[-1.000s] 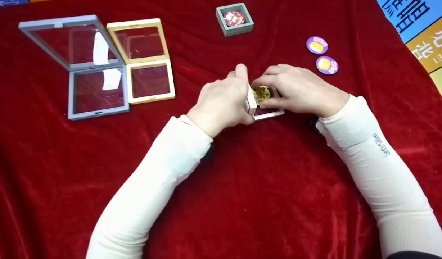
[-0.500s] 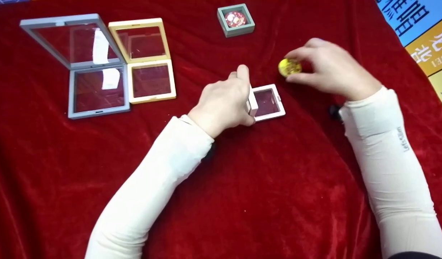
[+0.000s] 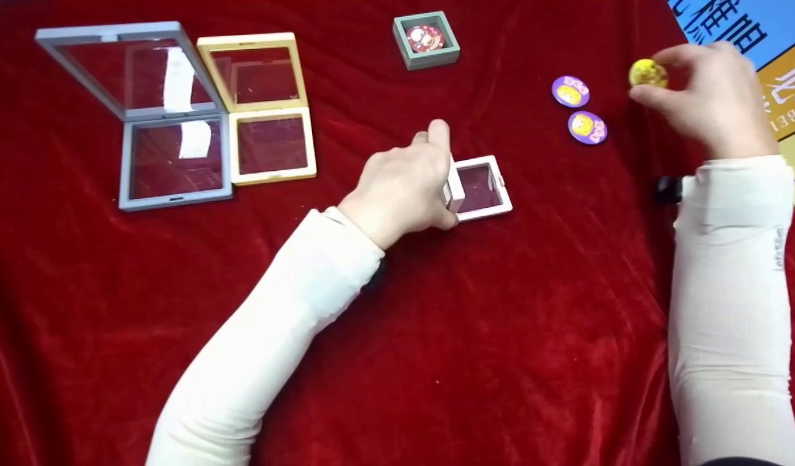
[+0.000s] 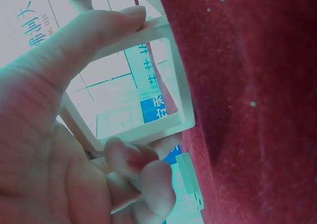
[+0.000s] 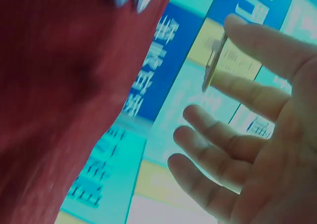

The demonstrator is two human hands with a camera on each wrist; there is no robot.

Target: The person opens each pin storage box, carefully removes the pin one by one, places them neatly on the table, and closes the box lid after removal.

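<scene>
My left hand [image 3: 401, 184] grips the raised half of a small white hinged display frame [image 3: 485, 213], whose other half lies flat on the red cloth. In the left wrist view, thumb and fingers hold opposite sides of the frame [image 4: 184, 95]. Off to the right, my right hand [image 3: 721, 97] pinches a round yellow badge [image 3: 646, 72] between thumb and index finger, above the cloth. That badge [image 5: 215, 65] appears edge-on in the right wrist view, the other fingers spread loosely. Two purple badges [image 3: 570, 92] with yellow figures lie left of the right hand.
A grey-blue display frame [image 3: 177, 200] and a yellow one [image 3: 274, 176] stand half-folded side by side at the left. At the back sits a green square box [image 3: 431, 61] with a red badge [image 3: 425, 39] inside. Printed coloured panels [image 3: 789, 90] border the cloth on the right.
My right hand has lifted the yellow badge out of the white frame and carried it right, past the purple badges. The left hand keeps its hold on the frame.
</scene>
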